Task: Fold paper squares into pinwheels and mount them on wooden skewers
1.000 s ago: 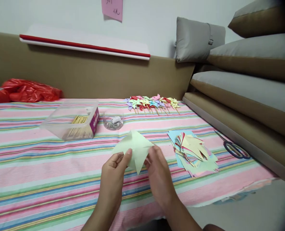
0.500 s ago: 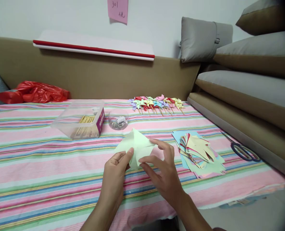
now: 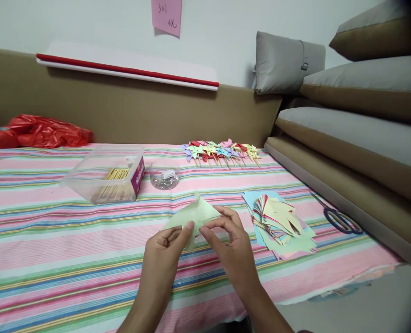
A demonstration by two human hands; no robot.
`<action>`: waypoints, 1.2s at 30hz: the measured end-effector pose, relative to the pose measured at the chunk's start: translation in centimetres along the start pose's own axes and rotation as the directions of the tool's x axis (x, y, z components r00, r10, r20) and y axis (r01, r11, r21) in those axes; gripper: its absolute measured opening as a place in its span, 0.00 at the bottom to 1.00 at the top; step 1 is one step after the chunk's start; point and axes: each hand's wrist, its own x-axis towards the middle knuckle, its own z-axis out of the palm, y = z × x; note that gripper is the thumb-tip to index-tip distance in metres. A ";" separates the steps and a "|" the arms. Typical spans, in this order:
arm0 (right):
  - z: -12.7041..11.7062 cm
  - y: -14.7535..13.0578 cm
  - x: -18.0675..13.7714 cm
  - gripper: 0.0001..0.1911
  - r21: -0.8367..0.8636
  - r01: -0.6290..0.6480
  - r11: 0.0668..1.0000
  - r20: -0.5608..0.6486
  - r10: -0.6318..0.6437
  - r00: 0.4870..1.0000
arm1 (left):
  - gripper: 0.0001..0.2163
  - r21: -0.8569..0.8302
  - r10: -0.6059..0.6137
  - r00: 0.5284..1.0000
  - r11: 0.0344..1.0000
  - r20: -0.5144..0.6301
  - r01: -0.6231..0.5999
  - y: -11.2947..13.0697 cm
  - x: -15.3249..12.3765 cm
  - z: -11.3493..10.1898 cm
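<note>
1. Left hand: you are pinching the near left edge of the paper, with thumb and forefinger closed on it.
2. Right hand: you are gripping the paper's right part between thumb and forefinger. The other fingers are arching over its right corner.
3. Paper: pale green and partly folded, with one point sticking up. It is hanging between both hands just above the cloth, near the front middle of the table.
4. Cloth: pink with green, blue and yellow stripes, it is covering the whole table.
5. Stack: cut sheets in mixed colours are lying fanned just right of your right hand, apart from it.
6. Scissors: dark-handled, they are lying right of the stack, by the table's right edge.
7. Box: clear plastic and open, it is sitting left of centre beyond your hands. Yellow sticks are lying inside.
8. Dish: small and clear, it is standing just right of the box. It is holding metal bits too small to tell.
9. Pinwheels: a row of small coloured ones on sticks is lying at the table's far edge.
10. Bag: red crumpled plastic, it is resting at the far left.
11. Cushions: grey and tan, they are sitting stacked at the right.
12. Board: white with a red edge, it is lying on the tan ledge behind the table.
13. Note: pink, it is hanging on the wall above.
</note>
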 end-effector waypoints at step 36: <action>2.1 0.1 -0.9 0.06 0.103 0.014 0.995 -0.064 -0.008 0.998 | 0.16 -0.054 0.013 0.998 0.998 -0.060 -0.016 -0.2 0.1 0.3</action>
